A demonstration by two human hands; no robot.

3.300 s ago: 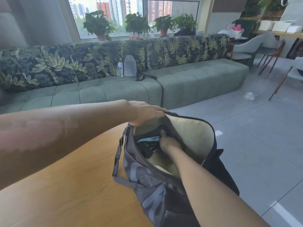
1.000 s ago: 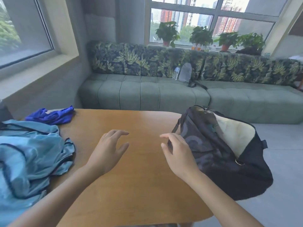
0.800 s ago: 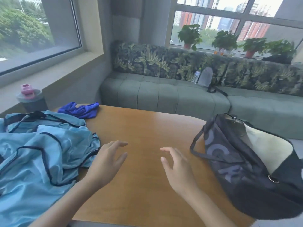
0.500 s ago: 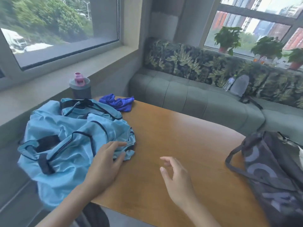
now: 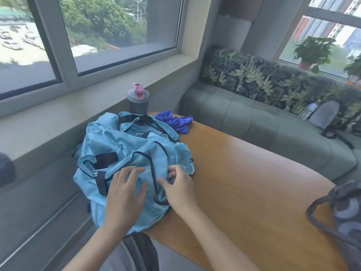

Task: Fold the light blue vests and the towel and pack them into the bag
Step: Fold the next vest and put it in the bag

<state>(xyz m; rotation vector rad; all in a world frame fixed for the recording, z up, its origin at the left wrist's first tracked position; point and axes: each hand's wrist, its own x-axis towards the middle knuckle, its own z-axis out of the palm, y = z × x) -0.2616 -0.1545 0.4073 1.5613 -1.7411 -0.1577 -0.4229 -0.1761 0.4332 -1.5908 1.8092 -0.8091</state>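
The left hand [image 5: 125, 194] lies flat, fingers straight, on the light blue vests [image 5: 125, 151]. The right hand [image 5: 178, 187], at its 3 o'clock, pinches their fabric with curled fingers.

**Cloth, wood and plastic**

The light blue vests [image 5: 134, 153] are thin cloth with a slight sheen, creased, edged in dark matt binding. The towel [image 5: 176, 121] is soft, matt violet-blue cloth. The surface [image 5: 254, 173] is smooth wood with a low gloss. The bag [image 5: 343, 216] is dark woven fabric. The bottle [image 5: 138, 101] looks like matt grey plastic.
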